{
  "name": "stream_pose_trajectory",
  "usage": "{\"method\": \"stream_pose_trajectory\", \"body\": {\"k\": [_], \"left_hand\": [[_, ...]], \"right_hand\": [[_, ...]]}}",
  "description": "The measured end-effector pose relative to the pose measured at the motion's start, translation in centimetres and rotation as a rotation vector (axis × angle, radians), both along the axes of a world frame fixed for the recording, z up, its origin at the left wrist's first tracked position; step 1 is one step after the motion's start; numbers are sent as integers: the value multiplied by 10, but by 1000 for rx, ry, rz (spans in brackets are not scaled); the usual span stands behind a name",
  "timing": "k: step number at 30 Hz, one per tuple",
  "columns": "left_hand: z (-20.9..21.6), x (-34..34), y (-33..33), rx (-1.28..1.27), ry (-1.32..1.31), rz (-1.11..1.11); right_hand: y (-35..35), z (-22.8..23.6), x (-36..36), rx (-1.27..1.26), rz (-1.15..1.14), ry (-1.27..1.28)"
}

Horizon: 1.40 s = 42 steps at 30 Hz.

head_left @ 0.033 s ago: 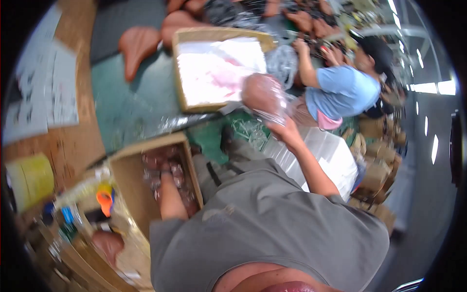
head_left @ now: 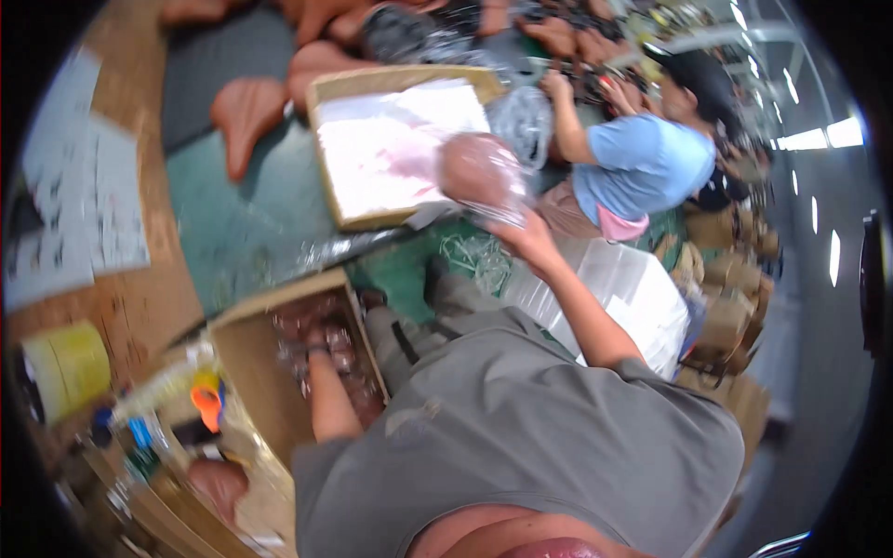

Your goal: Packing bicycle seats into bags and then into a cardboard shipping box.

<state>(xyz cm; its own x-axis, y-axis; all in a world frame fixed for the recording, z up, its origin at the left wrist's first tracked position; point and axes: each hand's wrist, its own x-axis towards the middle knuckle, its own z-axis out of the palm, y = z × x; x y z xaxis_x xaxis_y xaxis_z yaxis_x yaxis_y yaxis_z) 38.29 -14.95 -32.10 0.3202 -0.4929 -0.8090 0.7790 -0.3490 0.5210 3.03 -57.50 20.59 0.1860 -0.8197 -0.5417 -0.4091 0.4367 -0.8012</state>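
My right hand grips a brown bicycle saddle wrapped in clear plastic. The saddle is raised beside the near right corner of a carton holding white sheets. At lower left, my left hand reaches into an open cardboard box, touching plastic-wrapped brown saddles packed along its right side. Blur and shiny wrapping hide the left fingers, so I cannot tell whether they hold one.
An unwrapped brown saddle lies on the green table, with more behind. Tape rolls and orange-handled scissors sit at left. A co-worker in a blue shirt works at right, near white plastic wrapping.
My right hand has moved slightly left and away from me with the wrapped saddle. The left hand stays inside the cardboard box. The surroundings shift a little with my head.
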Motion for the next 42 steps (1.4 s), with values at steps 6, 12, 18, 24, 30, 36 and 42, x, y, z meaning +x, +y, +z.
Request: {"method": "stream_pose_trajectory", "body": {"k": [6, 12, 18, 24, 30, 36, 42], "left_hand": [[220, -1, -94, 139, -525, 26], [412, -95, -162, 66, -1426, 39], [488, -319, -258, -530, -1286, -741], [525, -502, -302, -771, -1240, -1479], [543, -587, -311, -1013, -1247, -1656], [567, -559, -299, -968, -1010, -1594], [637, -458, -266, -885, -298, -1286]], "right_hand": [[-90, -126, -23, -663, 115, 234], [16, -94, -191, -920, 83, 288], [174, -156, -565, -558, -636, 1119], [246, -79, -587, -300, -477, 1274], [245, -127, -586, -275, -397, 1509], [251, -66, -594, -511, -845, 1070], [218, 72, -352, -353, -766, -282]]}}
